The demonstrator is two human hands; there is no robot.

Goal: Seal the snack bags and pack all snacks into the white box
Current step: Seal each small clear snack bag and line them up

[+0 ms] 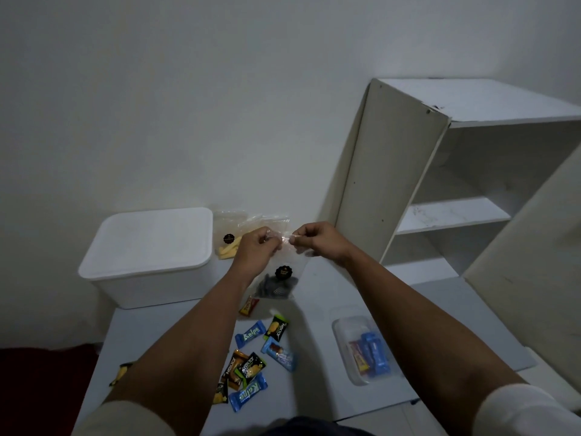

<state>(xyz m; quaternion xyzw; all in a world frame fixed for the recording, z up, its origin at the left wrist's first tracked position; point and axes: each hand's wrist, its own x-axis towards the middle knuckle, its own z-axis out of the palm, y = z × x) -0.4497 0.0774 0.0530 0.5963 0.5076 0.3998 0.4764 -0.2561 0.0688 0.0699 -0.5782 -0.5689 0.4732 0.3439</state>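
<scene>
The left hand (256,247) and right hand (317,242) hold a clear bag (278,278) up above the far middle of the bench (314,388). Each grip is narrow, fingers curled and pinching the bag's top edge, the two hands close together with a short stretch of crinkled plastic between them. The bag hangs from that edge; it is transparent, with a round black sticker on its front and a heap of dark pieces gathered at the bottom.

Behind the hands, at the far edge against the wall, lies a second clear bag (228,231) with the same kind of black sticker and pale yellow sticks inside. Just left of it stands the white box (151,256), its lid on.

Small wrapped snacks (261,350) lie scattered on the near middle of the bench, in blue, black-and-green and orange wrappers, some blue ones marked Kalpa. One more wrapper (121,374) lies at the bench's left edge. To the right sits a clear tub (361,347) with blue and red packets in it. A white shelf unit (446,184) stands at the far right.
</scene>
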